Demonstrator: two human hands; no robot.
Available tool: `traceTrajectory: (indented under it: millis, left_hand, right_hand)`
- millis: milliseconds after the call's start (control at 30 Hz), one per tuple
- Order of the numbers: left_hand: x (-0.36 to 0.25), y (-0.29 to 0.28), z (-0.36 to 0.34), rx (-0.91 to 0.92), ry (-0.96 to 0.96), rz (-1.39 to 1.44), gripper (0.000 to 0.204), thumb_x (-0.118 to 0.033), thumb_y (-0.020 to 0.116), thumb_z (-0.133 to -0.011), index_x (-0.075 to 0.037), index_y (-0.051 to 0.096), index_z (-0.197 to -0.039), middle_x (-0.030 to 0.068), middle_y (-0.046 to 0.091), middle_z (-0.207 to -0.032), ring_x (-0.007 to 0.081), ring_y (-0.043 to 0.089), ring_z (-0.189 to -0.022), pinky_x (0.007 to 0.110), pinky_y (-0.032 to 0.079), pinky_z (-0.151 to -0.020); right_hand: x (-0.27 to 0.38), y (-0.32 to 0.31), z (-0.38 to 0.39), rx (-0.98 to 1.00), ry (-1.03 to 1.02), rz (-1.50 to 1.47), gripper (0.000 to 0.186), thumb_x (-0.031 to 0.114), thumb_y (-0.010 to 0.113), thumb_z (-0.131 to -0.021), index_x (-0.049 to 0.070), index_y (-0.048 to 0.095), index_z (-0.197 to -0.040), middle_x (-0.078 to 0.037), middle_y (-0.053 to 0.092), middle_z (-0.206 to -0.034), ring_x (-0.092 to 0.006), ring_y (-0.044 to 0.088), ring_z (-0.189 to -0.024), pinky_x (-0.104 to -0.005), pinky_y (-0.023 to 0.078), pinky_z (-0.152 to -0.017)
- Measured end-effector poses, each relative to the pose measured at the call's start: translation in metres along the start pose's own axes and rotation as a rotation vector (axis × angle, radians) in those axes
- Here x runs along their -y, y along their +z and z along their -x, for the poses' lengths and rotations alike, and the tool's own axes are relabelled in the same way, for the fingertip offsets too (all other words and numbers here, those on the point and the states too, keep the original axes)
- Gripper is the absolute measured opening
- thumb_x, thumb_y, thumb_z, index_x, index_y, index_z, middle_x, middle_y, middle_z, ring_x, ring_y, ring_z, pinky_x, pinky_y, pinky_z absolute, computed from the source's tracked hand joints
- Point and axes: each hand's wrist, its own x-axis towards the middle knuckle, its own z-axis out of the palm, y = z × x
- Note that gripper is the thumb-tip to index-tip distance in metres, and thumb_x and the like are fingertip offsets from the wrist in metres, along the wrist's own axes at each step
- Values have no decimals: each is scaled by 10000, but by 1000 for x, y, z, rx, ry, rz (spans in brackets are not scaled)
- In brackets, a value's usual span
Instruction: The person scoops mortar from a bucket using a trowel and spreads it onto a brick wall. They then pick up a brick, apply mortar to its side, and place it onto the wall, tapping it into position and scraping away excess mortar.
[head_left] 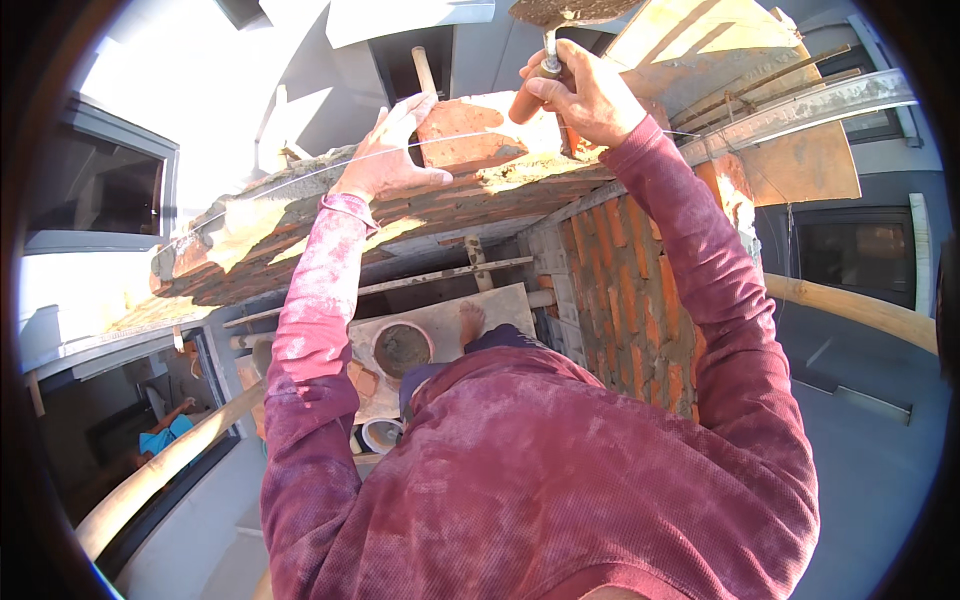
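My left hand (390, 155) is at the left end of an orange-red brick (470, 135) on top of a brick wall (400, 215). Its thumb and fingers are spread apart, fingertips touching the brick's upper corner and thumb by the lower edge. My right hand (592, 98) grips a trowel (527, 100) by its wooden handle. The trowel is turned over, its mortar-stained blade (570, 10) pointing up and away, the handle's butt against the brick's top right. A white string line (330, 168) stretches along the wall, across the brick's face.
Below, a board (510, 305) carries a round tub of mortar (402, 348), a white bucket (382, 434) and my bare foot (471, 322). A side brick wall (625, 290) stands right. Bamboo poles (860, 310) cross both sides. A metal beam (800, 118) lies upper right. Another person (165, 430) is lower left.
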Motion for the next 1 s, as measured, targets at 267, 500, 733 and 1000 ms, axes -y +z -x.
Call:
traceTrajectory:
  millis: [267, 500, 733, 1000]
  left_hand:
    - [-3, 6, 4, -32, -45, -65, 872, -373, 858, -611, -125, 513, -1373, 86, 492, -1367, 277, 495, -1244, 550, 250, -1146]
    - [-8, -5, 8, -9, -92, -84, 883, -344, 849, -586, -116, 510, -1368, 83, 483, -1394, 274, 492, -1254, 596, 184, -1153]
    - [-4, -3, -2, 69, -72, -88, 925, -363, 851, -557, -91, 511, -1373, 101, 482, -1418, 284, 532, -1226, 599, 168, -1161]
    - [1, -1, -8, 74, -60, -160, 785, -446, 821, -641, -68, 573, -1283, 109, 503, -1382, 282, 573, -1162, 650, 167, -1132]
  right_hand:
    - [0, -7, 15, 25, 70, -49, 158, 47, 600, -898, -25, 546, -1029, -124, 702, -818, -181, 672, -694, -288, 523, -704]
    - [27, -27, 12, 3, 264, -269, 219, 106, 572, -951, -31, 514, -1112, -142, 720, -977, -168, 643, -925, -310, 464, -903]
    - [20, -23, 19, -167, 215, -321, 365, 145, 656, -912, -17, 489, -1193, -243, 637, -1167, -297, 587, -1138, -425, 422, -1005]
    - [0, -10, 24, -135, 389, -306, 358, 132, 670, -901, -21, 501, -1177, -224, 650, -1146, -267, 625, -1072, -356, 469, -939]
